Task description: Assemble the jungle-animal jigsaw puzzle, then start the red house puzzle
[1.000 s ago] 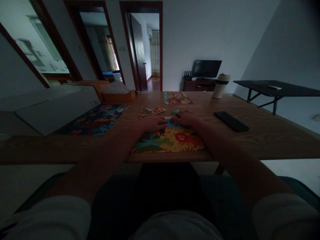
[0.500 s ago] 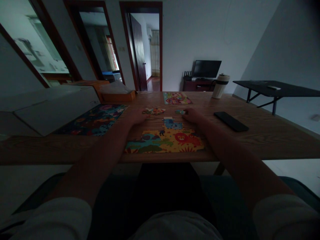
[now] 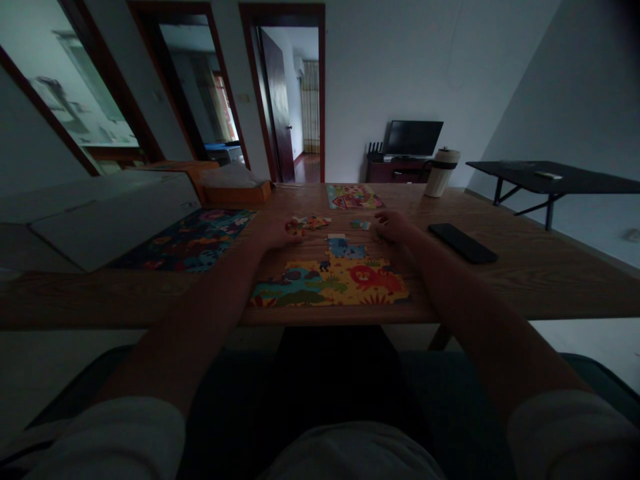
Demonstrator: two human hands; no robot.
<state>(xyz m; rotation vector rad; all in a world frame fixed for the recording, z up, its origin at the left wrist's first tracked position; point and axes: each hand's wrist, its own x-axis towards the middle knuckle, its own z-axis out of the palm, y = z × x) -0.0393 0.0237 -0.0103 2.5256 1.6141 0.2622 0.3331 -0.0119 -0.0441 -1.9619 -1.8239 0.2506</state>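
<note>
– in the head view, how best to place pieces?
– probably by lifting singly from the piece pile with the left hand, curled at that pile; cannot tell whether gripping. best to match colours, then press flat. keep the right hand, half open with nothing visible inside, near the small pieces.
– and the part-built puzzle?
– along the surface's front edge, long axis parallel to that edge, picture top toward the far edge, blue section jutting likewise.
</note>
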